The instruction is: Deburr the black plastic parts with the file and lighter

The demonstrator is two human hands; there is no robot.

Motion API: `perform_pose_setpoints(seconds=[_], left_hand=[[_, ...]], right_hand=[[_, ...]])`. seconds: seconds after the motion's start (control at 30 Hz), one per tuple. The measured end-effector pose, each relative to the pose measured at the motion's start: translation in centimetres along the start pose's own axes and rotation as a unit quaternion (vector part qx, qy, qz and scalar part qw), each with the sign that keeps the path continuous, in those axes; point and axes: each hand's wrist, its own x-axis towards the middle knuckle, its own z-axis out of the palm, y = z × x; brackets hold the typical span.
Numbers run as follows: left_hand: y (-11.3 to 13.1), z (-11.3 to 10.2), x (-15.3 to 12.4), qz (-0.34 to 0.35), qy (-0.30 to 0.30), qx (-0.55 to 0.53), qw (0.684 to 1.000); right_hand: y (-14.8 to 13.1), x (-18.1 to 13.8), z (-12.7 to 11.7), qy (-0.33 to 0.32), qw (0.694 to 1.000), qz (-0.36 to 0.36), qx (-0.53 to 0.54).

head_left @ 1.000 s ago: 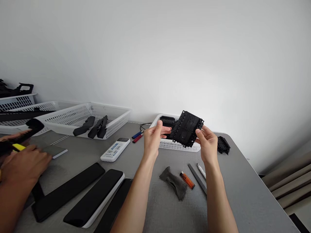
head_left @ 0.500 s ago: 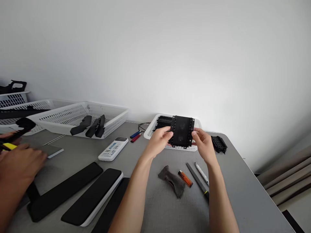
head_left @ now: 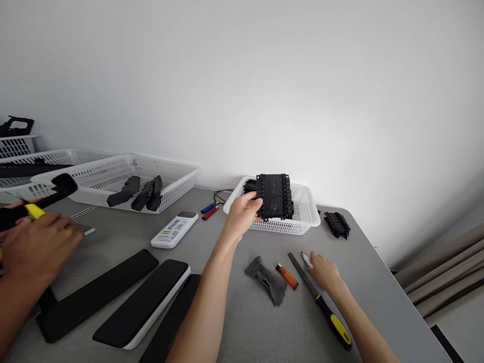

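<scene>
Released from the right edge of the black ribbed part (head_left: 274,195) since the earlier frame, the right hand (head_left: 324,269) is now lower and nearer, at a white pen (head_left: 305,259) on the grey worktop (head_left: 381,307). Its fingers curl down over the pen; whether they grip it cannot be told. The left hand (head_left: 242,214) pinches the part's left edge between thumb and fingers, holding it up in front of a white basket (head_left: 278,226). Just left of the pen lies a file (head_left: 317,297) with a black and yellow handle, then an orange lighter (head_left: 287,276) and a crumpled grey cloth (head_left: 266,281). Another black part (head_left: 337,225) lies right of the basket. At far left, a co-worker's hand (head_left: 43,244) is beside a yellow tool (head_left: 35,210).
</scene>
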Motion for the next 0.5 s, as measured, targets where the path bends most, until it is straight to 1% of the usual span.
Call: perform_pose_setpoints(seconds=[0.07,0.13,0.2,0.23,0.27,0.3,0.33,0.37,0.43,0.47,0.5], left_hand=[[0.1,0.0,0.0,0.002,0.0,0.004,1.0],[0.2,0.0,-0.1,-0.006,0.006,0.03,1.0],[0.3,0.0,-0.2,-0.015,0.009,0.06,0.998],[0.3,0.0,-0.2,-0.018,0.009,0.072,0.997],[0.4,0.0,-0.3,-0.018,0.008,0.079,0.997],[0.5,0.1,-0.3,-0.019,0.006,0.082,0.996],[0.5,0.2,-0.4,-0.02,0.004,0.081,0.997],[0.6,0.3,-0.4,-0.022,0.002,0.078,0.997],[0.7,0.5,-0.6,-0.023,0.002,0.074,0.997],[0.8,0.6,-0.7,-0.022,0.002,0.074,0.997],[0.9,0.7,-0.7,-0.021,0.001,0.076,0.997]], right_hand=[[0.5,0.3,0.0,0.006,1.0,-0.008,0.02],[0.9,0.4,-0.7,0.016,0.998,-0.023,0.047],[1.1,0.0,-2.2,0.05,0.986,-0.071,0.146],[1.1,-0.3,-3.2,0.083,0.962,-0.111,0.236],[1.0,-0.7,-4.4,0.123,0.916,-0.16,0.347],[0.8,-1.2,-5.7,0.164,0.861,-0.21,0.434],[0.5,-1.7,-7.0,0.212,0.806,-0.238,0.498],[0.1,-2.1,-8.3,0.252,0.755,-0.247,0.553],[-0.9,-2.6,-10.5,0.297,0.659,-0.244,0.647],[-1.5,-2.7,-11.3,0.317,0.621,-0.246,0.673],[-2.2,-2.7,-11.9,0.337,0.593,-0.252,0.687]])
